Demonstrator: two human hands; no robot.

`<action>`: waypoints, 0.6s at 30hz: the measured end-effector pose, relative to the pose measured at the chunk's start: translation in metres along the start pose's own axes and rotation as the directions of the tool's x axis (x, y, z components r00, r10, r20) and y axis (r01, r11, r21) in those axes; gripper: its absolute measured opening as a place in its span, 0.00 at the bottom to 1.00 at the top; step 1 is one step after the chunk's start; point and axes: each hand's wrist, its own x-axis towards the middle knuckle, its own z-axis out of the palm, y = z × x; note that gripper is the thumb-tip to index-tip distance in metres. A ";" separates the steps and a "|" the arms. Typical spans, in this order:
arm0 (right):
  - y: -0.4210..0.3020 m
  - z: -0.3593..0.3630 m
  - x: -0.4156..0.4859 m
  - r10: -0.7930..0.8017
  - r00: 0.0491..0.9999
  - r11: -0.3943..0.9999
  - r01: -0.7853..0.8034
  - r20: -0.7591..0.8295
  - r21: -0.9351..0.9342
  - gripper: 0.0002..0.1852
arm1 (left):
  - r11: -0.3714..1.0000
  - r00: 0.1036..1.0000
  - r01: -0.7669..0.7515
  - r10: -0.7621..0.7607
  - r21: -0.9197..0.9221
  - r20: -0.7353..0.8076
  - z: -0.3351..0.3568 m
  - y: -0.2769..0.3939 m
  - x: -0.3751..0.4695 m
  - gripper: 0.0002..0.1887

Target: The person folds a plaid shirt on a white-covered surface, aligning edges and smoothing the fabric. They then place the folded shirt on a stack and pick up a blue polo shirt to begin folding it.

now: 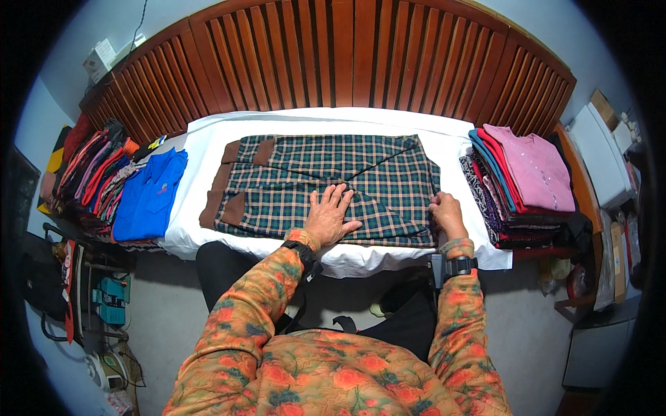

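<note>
A green, navy and cream plaid garment (291,177) with brown ribbed trim lies spread and partly folded in front of me. Its brown bands are at the left end, and two brown cuffs show on top of the plaid. My left hand (330,216) rests palm down near the middle of the cloth, fingers spread, holding nothing. At the right edge of the garment, the curled fingers of my right hand (447,213) pinch the fabric; the fingertips are partly hidden. Beneath the garment is a white sheet (200,156).
A blue collared shirt (148,203) lies beside stacked folded clothes (96,171) on the left. Another clothes stack, topped by a pink garment (536,171), stands at right. A slatted wooden headboard (343,57) rises behind. A teal box (113,300) sits lower left.
</note>
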 end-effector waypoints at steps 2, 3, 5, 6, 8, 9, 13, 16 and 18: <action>0.001 -0.009 -0.001 0.062 0.991 0.996 -0.069 -0.115 -0.054 0.10 | 1.000 1.000 0.000 0.000 0.001 -0.001 0.000 0.000 0.000 0.46; 0.001 -0.016 0.001 0.106 0.993 0.984 -0.113 -0.054 -0.140 0.14 | 1.000 1.000 -0.002 0.002 0.005 -0.005 0.000 0.000 0.000 0.46; -0.001 -0.020 -0.004 0.124 0.987 0.964 -0.144 -0.100 -0.224 0.18 | 1.000 1.000 -0.002 0.002 0.004 -0.005 0.001 0.000 0.000 0.46; -0.002 -0.021 -0.005 0.144 0.988 0.966 -0.153 -0.056 -0.207 0.19 | 1.000 1.000 0.000 0.000 0.000 -0.001 0.001 0.000 0.000 0.46; -0.006 -0.020 -0.005 0.182 0.983 0.964 -0.176 0.011 -0.201 0.21 | 1.000 1.000 0.001 -0.001 -0.006 0.004 0.001 -0.001 0.000 0.46; -0.006 -0.019 -0.005 0.189 0.982 0.965 -0.180 0.029 -0.191 0.22 | 1.000 1.000 0.000 0.000 -0.009 0.004 0.001 -0.001 0.000 0.46; -0.006 -0.018 -0.002 0.226 0.972 0.961 -0.213 0.061 -0.174 0.22 | 1.000 1.000 -0.003 0.003 -0.011 -0.002 0.003 -0.001 0.000 0.46; -0.005 -0.016 0.002 0.250 0.967 0.957 -0.239 0.054 -0.162 0.21 | 1.000 1.000 -0.005 0.005 -0.009 -0.020 0.005 -0.002 0.000 0.46; 0.000 -0.017 0.005 0.271 0.962 0.953 -0.261 0.045 -0.154 0.18 | 1.000 0.997 -0.026 0.024 -0.018 -0.068 0.006 -0.003 -0.001 0.45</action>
